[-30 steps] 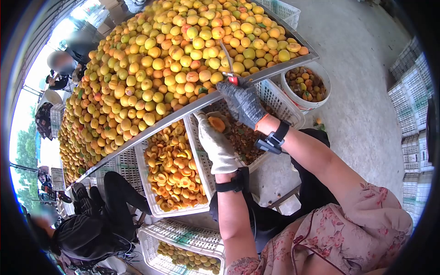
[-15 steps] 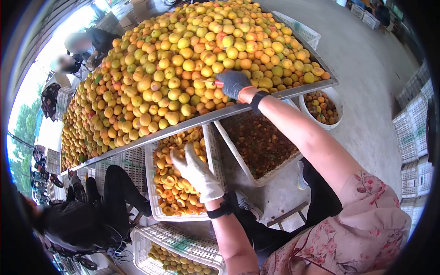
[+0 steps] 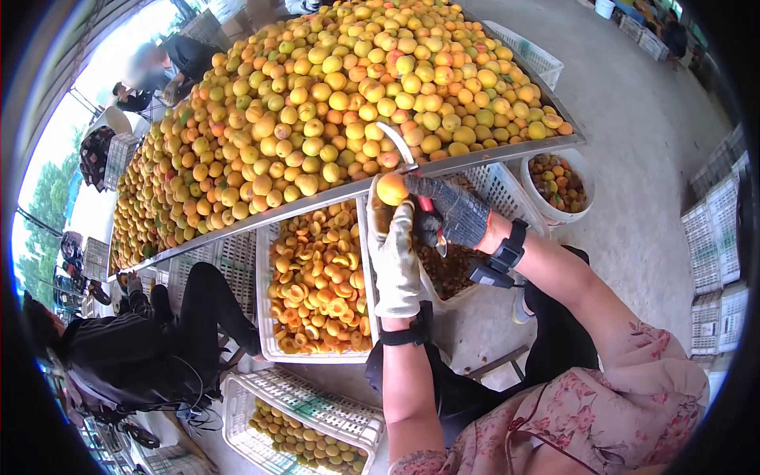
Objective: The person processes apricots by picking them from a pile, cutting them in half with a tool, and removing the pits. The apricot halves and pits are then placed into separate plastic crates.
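An orange-yellow apricot (image 3: 392, 190) is held in the fingers of my left hand (image 3: 393, 257), which wears a white glove, just in front of the table's metal edge. My right hand (image 3: 459, 212), in a dark grey glove, grips the red handle of a curved knife (image 3: 397, 142). Its pale blade points up and away, past the fruit. Both hands are close together, the right fingertips beside the apricot. Below my left hand stands a white crate (image 3: 266, 328) of apricot halves (image 3: 317, 293). Under my right hand is a crate of dark brown bits, partly hidden.
Whole apricots (image 3: 317, 119) are heaped on a metal-edged table (image 3: 317, 203). A white bucket (image 3: 587, 202) of fruit stands to the right. Another crate (image 3: 237, 427) holds apricots at lower left. A person in black (image 3: 134, 356) sits at left; stacked crates (image 3: 708, 237) line the right.
My right hand has come back from the heap with the knife and turned its blade upward. My left hand has risen from the crate of halves and now has an apricot.
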Motion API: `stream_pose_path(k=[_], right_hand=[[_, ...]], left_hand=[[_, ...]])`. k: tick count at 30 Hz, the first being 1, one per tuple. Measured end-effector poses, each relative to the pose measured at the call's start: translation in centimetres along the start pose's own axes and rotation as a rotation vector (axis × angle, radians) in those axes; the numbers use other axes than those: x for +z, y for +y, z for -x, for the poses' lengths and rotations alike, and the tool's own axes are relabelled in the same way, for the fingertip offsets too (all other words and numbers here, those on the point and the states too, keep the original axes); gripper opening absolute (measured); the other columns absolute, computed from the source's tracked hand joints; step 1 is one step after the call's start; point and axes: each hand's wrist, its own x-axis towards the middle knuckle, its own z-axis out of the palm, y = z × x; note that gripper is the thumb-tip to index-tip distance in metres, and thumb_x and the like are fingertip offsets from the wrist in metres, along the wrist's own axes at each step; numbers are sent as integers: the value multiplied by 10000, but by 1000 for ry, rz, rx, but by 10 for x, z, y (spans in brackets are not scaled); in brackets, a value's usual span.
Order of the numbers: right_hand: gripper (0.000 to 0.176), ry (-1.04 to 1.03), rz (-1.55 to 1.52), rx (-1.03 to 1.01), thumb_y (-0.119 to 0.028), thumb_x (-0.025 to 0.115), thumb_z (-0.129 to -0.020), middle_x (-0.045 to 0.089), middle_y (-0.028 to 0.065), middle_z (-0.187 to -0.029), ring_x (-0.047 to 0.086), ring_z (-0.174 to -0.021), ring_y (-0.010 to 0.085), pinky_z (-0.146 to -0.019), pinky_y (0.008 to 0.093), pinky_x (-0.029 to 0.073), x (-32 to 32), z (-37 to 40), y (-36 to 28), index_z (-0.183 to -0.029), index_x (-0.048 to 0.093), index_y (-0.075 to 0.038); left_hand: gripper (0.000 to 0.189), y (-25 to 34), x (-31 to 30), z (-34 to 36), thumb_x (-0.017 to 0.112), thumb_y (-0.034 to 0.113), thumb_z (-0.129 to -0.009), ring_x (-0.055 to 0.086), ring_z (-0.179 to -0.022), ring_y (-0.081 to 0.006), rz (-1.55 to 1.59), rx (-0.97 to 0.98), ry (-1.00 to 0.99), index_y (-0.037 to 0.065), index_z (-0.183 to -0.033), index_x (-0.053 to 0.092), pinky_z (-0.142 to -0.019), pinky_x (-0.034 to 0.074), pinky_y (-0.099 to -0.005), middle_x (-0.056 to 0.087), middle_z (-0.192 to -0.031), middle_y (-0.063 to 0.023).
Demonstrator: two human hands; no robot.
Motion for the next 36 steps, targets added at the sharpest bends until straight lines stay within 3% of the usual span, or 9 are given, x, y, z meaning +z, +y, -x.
stream_pose_path(k=[10, 12, 14, 16, 18, 22, 24, 28, 36], right_hand=[[223, 16, 266, 34, -282, 650, -877, 517, 8, -632, 515, -493, 117, -441, 272, 423, -10, 20, -14, -918, 593, -70], [225, 206, 916, -576, -223, 655, -877, 576, 19, -747, 589, -667, 148, -623, 269, 487, -16, 11, -3, -975, 612, -26], [235, 152, 608, -502, -162, 649, -877, 627, 54, -873, 617, -847, 191, -775, 279, 484, -19, 20, 3, -1029, 608, 12], [252, 31, 1094, -710, -154, 637, -882, 658, 125, -946, 637, -890, 237, -787, 312, 491, -22, 29, 2, -1058, 606, 24], [263, 35, 1153, -704, -148, 637, -876, 659, 177, -989, 644, -917, 277, -792, 337, 494, -14, 39, 1, -1061, 609, 37], [256, 73, 1042, -553, -220, 624, -904, 592, 50, -684, 506, -566, 91, -508, 262, 406, -11, 44, -1, -1033, 631, 1], [264, 111, 1143, -477, -166, 669, -847, 665, 200, -910, 647, -831, 335, -715, 357, 503, -9, 48, -5, -1007, 635, 42], [242, 107, 1194, -647, -159, 666, -845, 658, 212, -882, 635, -822, 366, -689, 367, 496, -19, 46, 2, -982, 639, 39], [289, 117, 830, -158, -252, 580, -914, 603, 134, -676, 504, -616, 119, -578, 304, 440, -18, 36, 2, -929, 636, 31]], left_hand=[[384, -1, -12, 1, 516, -6, -889, 578, -1011, -195, 18, -46, -8, -9, -1266, 447, -918, 480, -330, 560, -1144, -124], [363, 12, -9, 0, 508, -5, -897, 622, -900, -195, 118, -119, 43, -11, -1254, 443, -808, 534, -306, 577, -1088, -135], [404, 9, -18, -3, 506, -3, -902, 640, -824, -190, 97, -80, 63, -13, -1295, 415, -729, 546, -264, 589, -1042, -137], [459, 14, -18, -4, 504, -6, -901, 635, -830, -183, 143, -119, 36, -10, -1343, 383, -722, 539, -256, 593, -1045, -132], [483, 23, -8, -3, 495, 30, -917, 622, -826, -169, 145, -125, 65, -9, -1378, 357, -732, 527, -250, 598, -1058, -132], [448, 23, -10, 0, 480, 19, -915, 649, -866, -220, 227, -147, 22, -61, -1344, 383, -778, 552, -301, 583, -1129, -165], [420, 24, -6, 1, 476, 33, -923, 650, -856, -216, 153, -146, 76, -62, -1327, 409, -780, 553, -294, 590, -1112, -161], [385, 16, -14, 0, 474, 47, -931, 650, -861, -210, 102, -139, 61, -64, -1299, 443, -775, 555, -289, 593, -1106, -155], [288, 12, -6, -1, 518, 108, -933, 607, -839, -148, -33, -214, 132, -24, -1186, 553, -747, 502, -250, 635, -990, -88]])
